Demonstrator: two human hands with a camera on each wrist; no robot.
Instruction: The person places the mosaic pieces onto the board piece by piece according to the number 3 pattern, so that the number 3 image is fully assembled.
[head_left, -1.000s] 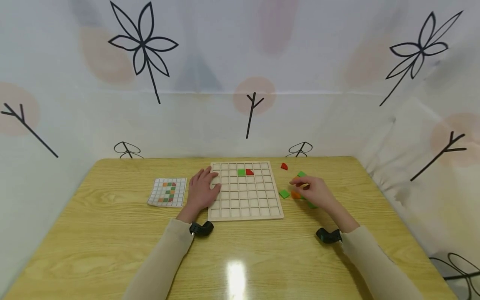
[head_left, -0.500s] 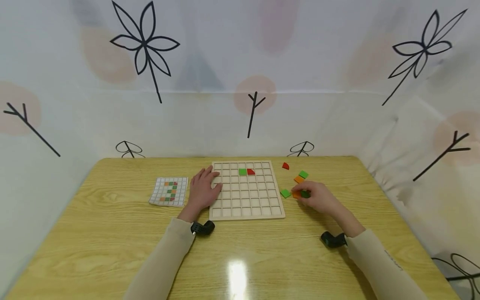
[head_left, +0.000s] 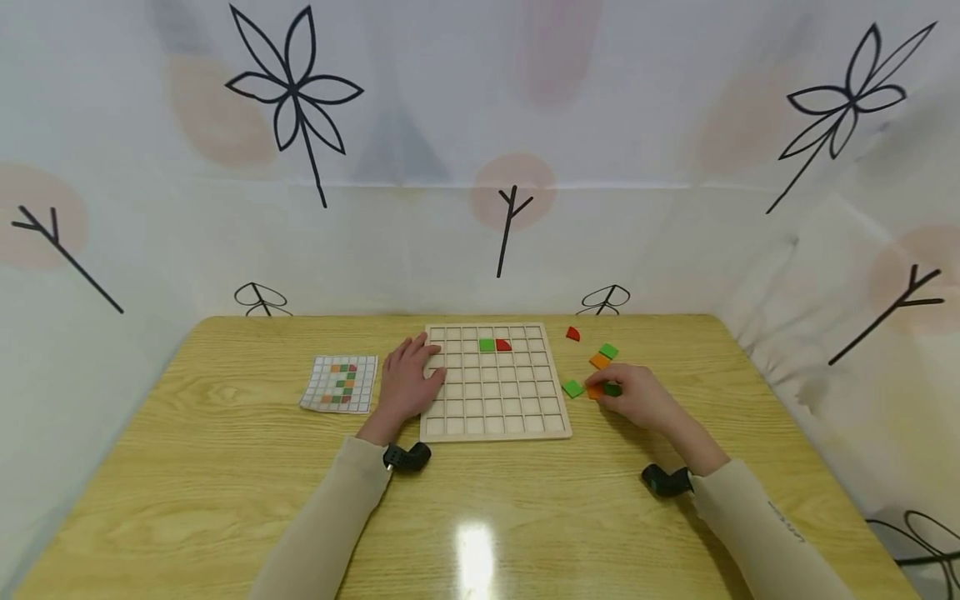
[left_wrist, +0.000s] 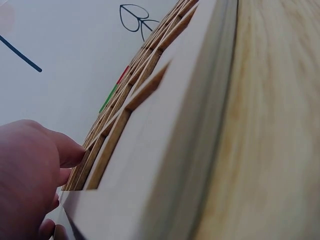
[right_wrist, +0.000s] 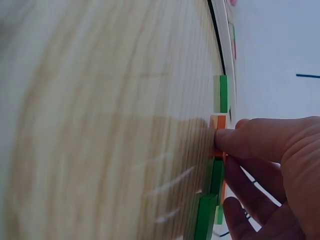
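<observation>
R hand (head_left: 636,396) has thumb + fingertips on an orange tile (right_wrist: 222,122), looks like a pinch, though the far fingertip is hidden. Tile's on the desk (head_left: 225,483), R of the grid board (head_left: 492,390), btwn a loose green tile (head_left: 573,388) nearer the board & a darker green tile (head_left: 612,389) just beside it, under the hand. Other R fingers curl in.

L hand (head_left: 407,379) lies spread over the board's L edge, fingers + thumb on the frame & outer cells, gripping nothing as far as I can tell.

Handling, my guess: tile's v. light, stiff, thin, poss. a bit slick, hard to break. Best hold = opp. edges btwn thumb & index; flat faces give little to grab. Neighbor's close, so fingertips could nudge it. Board looks like light, rigid wood, prob. slides easily on a smooth desk; frame's the place to hold.

In the board: a green square (head_left: 487,345) w/ a red quarter-round (head_left: 503,345) next to it, upper rows. Pattern card (head_left: 341,383), prob. paper, floppy, is L of the L hand.
</observation>
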